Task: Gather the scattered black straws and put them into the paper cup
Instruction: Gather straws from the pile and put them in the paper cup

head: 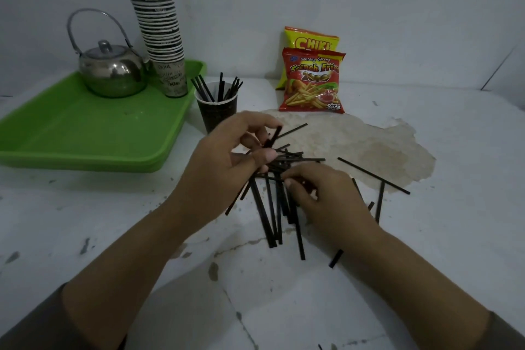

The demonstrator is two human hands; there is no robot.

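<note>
Head view gives us a white, stained table (85,207) seen from above, with both bare forearms reaching in from the near edge. We see the left hand (224,167) raised over the middle of the table, its thumb and fingers pinching a few black straws (274,136) that stick up and away from the palm. Just right of it and nearer to us, the right hand (326,193) lies low on the pile of loose straws (272,216), its fingers curled and pressed down among them; whether it actually grips any we cannot tell. The pile fans out beneath and between the two hands, most pieces pointing toward us, while several lie apart to the right, one long straw (373,175) running diagonally across a brownish patch on the table.

Just beyond the left hand stands a dark paper cup (217,113), upright, with a bunch of straws already in it leaning against its rim. To the far left we see a green tray (85,133) carrying a shiny metal teapot (112,72) and a tall stack of paper cups (162,31), side by side. At the far right of the cup, two snack bags (312,79) lean against the wall, the red one in front of the yellow.
</note>
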